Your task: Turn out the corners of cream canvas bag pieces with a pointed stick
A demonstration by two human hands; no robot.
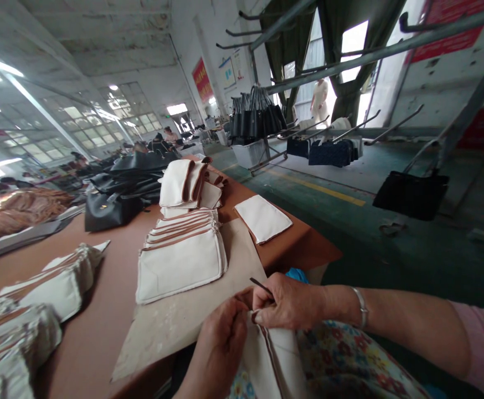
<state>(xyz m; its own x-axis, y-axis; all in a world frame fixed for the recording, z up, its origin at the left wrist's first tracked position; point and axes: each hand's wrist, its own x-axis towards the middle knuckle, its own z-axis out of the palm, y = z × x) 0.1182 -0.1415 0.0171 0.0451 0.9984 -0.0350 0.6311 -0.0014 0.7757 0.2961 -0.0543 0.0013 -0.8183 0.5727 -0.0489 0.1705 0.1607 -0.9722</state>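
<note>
A cream fabric pouch (286,354) with a brown trim edge rests on my lap, over a floral cloth (350,354). My left hand (223,338) is closed, its fingers pinching the pouch's upper corner. Close beside it, my right hand (289,302) is closed too, thumb pressed on the brown trim. A thin dark strip-like tool (261,287) sticks out from between the right fingers; its kind cannot be made out. On the tabletop just ahead, a row of similar cream pouches (179,266) lies overlapped on a beige board (163,327).
More cream pieces stand stacked behind (178,183), and one lies flat at the table's right edge (262,219). Bunched cream pieces (55,285) fill the left side. Black leather bags (113,208) lie farther back. A metal rack (333,69) with hanging bags stands to the right.
</note>
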